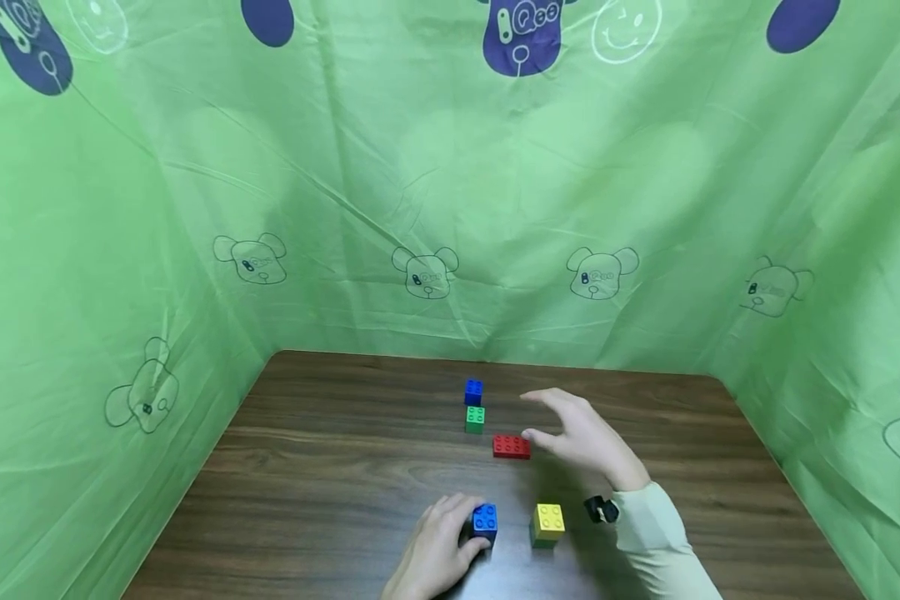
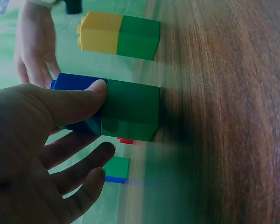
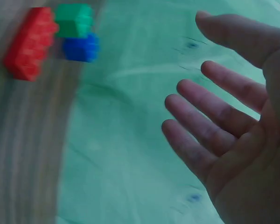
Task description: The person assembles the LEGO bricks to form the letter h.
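My left hand (image 1: 441,542) pinches a blue brick (image 1: 485,518) between thumb and fingers. In the left wrist view this blue brick sits on a green brick (image 2: 130,109), making a two-brick stack. To its right stands another stack, a yellow brick (image 1: 549,518) on a green one (image 2: 139,38). My right hand (image 1: 581,429) hovers above the table with fingers extended and thumb apart, holding nothing. Nearest to it lies a red brick (image 1: 512,447), longer than the others. Farther back are a small green brick (image 1: 475,420) and a small blue brick (image 1: 473,392), one behind the other.
The dark wooden table (image 1: 330,483) carries all the bricks. Green printed cloth (image 1: 495,183) hangs behind it and along both sides. A black device (image 1: 602,509) is worn at the right wrist, beside a pale sleeve (image 1: 656,533).
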`<action>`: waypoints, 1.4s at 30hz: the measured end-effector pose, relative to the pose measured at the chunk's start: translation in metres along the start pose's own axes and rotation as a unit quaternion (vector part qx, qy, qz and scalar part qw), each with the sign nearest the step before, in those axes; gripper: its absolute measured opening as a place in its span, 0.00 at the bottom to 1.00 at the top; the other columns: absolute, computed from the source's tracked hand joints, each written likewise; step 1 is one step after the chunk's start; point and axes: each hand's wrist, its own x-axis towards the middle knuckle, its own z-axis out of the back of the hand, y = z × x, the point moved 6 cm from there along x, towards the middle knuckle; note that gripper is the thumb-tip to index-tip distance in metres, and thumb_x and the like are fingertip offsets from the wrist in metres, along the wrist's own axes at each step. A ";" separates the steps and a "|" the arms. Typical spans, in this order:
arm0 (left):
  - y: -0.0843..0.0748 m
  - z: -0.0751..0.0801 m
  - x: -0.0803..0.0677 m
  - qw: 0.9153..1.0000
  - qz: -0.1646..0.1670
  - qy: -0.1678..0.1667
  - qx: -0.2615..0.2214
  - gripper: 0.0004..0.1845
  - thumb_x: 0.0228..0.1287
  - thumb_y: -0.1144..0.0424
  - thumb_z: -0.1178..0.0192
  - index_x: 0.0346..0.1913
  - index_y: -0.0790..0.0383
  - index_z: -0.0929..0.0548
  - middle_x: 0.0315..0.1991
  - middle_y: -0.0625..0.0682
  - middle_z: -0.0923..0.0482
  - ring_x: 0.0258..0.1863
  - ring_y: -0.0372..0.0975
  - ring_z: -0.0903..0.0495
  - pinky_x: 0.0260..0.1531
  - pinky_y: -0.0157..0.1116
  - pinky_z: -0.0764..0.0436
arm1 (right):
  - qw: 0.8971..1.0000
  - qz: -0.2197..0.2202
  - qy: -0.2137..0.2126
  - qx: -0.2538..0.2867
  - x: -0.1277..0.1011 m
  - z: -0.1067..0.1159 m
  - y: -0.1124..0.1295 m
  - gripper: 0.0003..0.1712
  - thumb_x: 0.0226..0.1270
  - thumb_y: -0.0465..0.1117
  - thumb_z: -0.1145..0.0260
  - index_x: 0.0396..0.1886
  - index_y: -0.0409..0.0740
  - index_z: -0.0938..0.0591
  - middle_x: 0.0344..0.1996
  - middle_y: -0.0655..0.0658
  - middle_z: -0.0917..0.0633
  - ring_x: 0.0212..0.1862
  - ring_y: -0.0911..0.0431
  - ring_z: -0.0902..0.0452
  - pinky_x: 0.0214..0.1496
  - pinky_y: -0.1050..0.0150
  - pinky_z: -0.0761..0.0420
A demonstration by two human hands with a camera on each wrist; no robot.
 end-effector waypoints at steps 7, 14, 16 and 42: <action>0.001 -0.005 0.001 0.999 0.022 0.038 -0.007 0.24 0.53 0.52 0.32 0.54 0.50 0.22 0.46 0.41 0.20 0.47 0.36 0.22 0.48 0.43 0.23 | 0.994 -0.053 0.094 -0.020 0.021 -0.051 -0.034 0.29 0.56 0.50 0.29 0.57 0.47 0.22 0.54 0.49 0.19 0.58 0.52 0.26 0.59 0.53 0.25; 0.000 -0.006 0.002 0.998 0.028 0.052 -0.015 0.24 0.53 0.52 0.32 0.54 0.50 0.22 0.47 0.41 0.21 0.49 0.36 0.22 0.52 0.45 0.24 | 0.988 -0.041 0.143 -0.049 0.026 -0.084 -0.045 0.26 0.52 0.50 0.27 0.50 0.46 0.18 0.47 0.48 0.18 0.49 0.54 0.23 0.52 0.54 0.22; 0.000 -0.006 0.002 0.998 0.025 0.050 -0.015 0.24 0.53 0.52 0.32 0.54 0.50 0.22 0.47 0.41 0.20 0.48 0.36 0.22 0.51 0.44 0.24 | 0.987 -0.033 0.146 -0.059 0.026 -0.089 -0.045 0.25 0.51 0.50 0.26 0.48 0.46 0.17 0.43 0.49 0.18 0.43 0.57 0.23 0.47 0.57 0.21; 0.009 -0.008 0.005 0.994 0.041 0.041 -0.094 0.25 0.53 0.55 0.31 0.55 0.48 0.24 0.47 0.40 0.21 0.46 0.33 0.21 0.45 0.35 0.21 | 0.987 -0.007 0.138 -0.083 0.030 -0.103 -0.051 0.21 0.53 0.51 0.28 0.45 0.46 0.16 0.35 0.52 0.19 0.35 0.61 0.28 0.36 0.63 0.25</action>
